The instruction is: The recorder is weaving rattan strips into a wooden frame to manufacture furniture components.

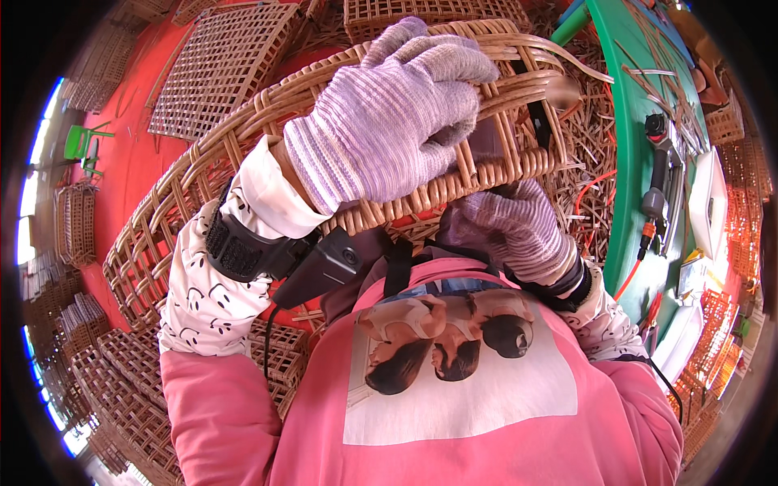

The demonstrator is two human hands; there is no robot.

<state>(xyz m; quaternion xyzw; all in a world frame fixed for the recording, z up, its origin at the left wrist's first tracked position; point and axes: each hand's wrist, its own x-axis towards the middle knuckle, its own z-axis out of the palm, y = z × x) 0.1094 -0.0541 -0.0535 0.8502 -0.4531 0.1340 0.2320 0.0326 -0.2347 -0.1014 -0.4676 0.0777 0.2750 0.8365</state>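
A large curved wicker frame (207, 166) of brown rattan lies tilted across my lap, with a thick braided edge nearest me. My left hand (385, 121), in a striped lilac knitted glove, reaches over its middle, fingers bent round the rattan rods. My right hand (519, 231), gloved alike, is closed just under the near braided edge at the right. Its fingertips are tucked out of sight, so what they hold is hidden. Loose rattan ends (559, 50) stick out at the frame's far right. A black device (328, 263) is strapped at my left wrist.
A green table (624, 162) at my right bears a tool (660, 166) with an orange hose, and rattan strips. Cut rattan scraps (587, 142) litter the floor beside it. Woven panels (223, 69) lie on the red floor. A green stool (85, 146) stands far left.
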